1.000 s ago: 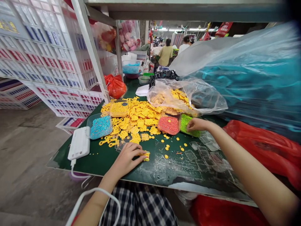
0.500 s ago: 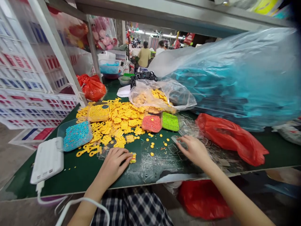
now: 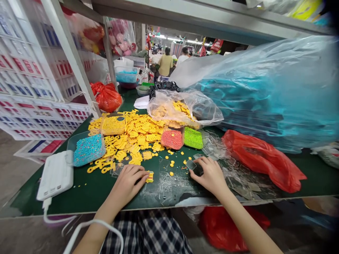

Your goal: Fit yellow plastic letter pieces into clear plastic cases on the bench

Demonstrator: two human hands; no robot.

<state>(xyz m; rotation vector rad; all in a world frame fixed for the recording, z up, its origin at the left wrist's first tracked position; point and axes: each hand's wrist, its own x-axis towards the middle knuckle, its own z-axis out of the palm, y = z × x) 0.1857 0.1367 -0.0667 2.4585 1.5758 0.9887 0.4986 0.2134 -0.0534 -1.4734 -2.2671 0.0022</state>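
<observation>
Two hands work in the head view. Our left hand [image 3: 129, 181] pinches a small yellow piece [image 3: 149, 177] near the front of the dark green table [image 3: 87, 195]; our right hand [image 3: 210, 175] grips a clear square [image 3: 191, 164] between thumb and fingers. If we tilt the yellow piece, the coloured bits that seem to sit in it could spill. The square looks thin and slick, so it could slip and be lost among similar clear pieces [image 3: 246, 185]. Loose round yellow discs [image 3: 171, 173] could roll if we brush them. Grainy red beads [image 3: 172, 139] fill a shallow tray.
</observation>
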